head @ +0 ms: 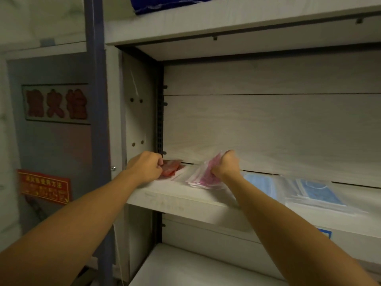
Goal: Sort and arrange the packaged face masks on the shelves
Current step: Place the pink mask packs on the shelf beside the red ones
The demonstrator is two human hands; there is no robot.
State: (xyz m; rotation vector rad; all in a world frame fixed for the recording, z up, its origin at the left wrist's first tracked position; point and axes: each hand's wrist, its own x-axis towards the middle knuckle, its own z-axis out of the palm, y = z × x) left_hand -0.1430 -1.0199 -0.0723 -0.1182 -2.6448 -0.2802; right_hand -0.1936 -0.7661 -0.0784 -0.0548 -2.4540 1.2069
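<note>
Pale shelf [185, 200] bearing packaged masks. Left hand [145, 167] pinches the red pack [171, 169] at far left. Right hand [225, 165] grips the pink packs [203, 176]; blue packs [315, 191] lie right.

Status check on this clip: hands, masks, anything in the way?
Left hand grips red mask packs at shelf's left end. Right hand grips pink mask packs. Blue mask packs lie to the right. Nothing blocking.
</note>
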